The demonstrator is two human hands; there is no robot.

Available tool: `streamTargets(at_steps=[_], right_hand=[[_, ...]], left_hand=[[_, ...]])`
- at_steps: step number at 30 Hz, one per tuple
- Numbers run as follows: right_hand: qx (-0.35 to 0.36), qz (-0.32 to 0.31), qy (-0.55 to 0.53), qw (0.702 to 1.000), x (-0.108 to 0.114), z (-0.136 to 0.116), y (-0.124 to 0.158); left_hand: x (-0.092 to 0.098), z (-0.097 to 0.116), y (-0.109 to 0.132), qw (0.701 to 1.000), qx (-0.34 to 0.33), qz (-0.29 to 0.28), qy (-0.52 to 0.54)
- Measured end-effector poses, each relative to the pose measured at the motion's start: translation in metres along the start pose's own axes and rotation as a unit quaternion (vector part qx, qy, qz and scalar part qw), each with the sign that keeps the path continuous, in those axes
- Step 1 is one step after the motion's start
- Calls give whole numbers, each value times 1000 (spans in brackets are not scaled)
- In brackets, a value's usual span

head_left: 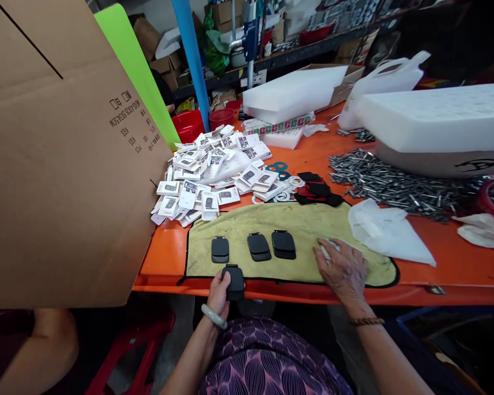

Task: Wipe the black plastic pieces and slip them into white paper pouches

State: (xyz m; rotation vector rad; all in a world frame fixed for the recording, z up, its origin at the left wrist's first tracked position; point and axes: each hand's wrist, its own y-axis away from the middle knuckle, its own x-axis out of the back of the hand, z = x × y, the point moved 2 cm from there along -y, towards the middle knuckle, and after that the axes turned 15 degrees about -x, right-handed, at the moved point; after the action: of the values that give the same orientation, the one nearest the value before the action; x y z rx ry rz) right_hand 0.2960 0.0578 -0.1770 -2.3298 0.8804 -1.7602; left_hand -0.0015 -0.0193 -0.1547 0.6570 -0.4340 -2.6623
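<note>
My left hand (219, 293) grips a flat black folding device (234, 283) by its left edge, just over the table's front edge. Three similar black devices lie on the yellow-green towel (308, 222): one device (220, 249) at the left, then a pair, one device (259, 247) beside another device (284, 244). On the towel's right part, my right hand (342, 269) rests with bent fingers over a whitish crumpled piece (332, 248), perhaps cloth or plastic; its kind is mostly hidden by the fingers.
Small white printed boxes (209, 170) are heaped behind the towel. A big cardboard box (61, 164) blocks the left side. Metal pins (391, 181) lie piled at the right, near a white plastic bag (389, 227). A person's arm (41, 351) shows at lower left.
</note>
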Motion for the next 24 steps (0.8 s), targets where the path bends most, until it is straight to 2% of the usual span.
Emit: streamTargets(at_steps=[9,13,17,19,21,22,24], right_hand=[[4,-8,13,1000,4,-1,0],[12,-19,14,1000,-2,8,-3],[-30,-16,4,999,-6,8,-19],[-60,11,-28,998,-1,-9,-28],[-43,2,-114,993,3,-39,-31],[-16,-33,-170,985,3,-59,-30],[52,-160,-262,950,-1,-103,-21]], left_hand=[[1,-1,3,1000,12,22,0],[3,16,4,999,8,34,10],[19,44,-7,997,-57,59,14],[33,54,-16,992,-91,89,15],[47,60,-25,988,-110,111,13],[53,61,-29,987,-114,117,12],[62,61,-34,985,-120,126,12]])
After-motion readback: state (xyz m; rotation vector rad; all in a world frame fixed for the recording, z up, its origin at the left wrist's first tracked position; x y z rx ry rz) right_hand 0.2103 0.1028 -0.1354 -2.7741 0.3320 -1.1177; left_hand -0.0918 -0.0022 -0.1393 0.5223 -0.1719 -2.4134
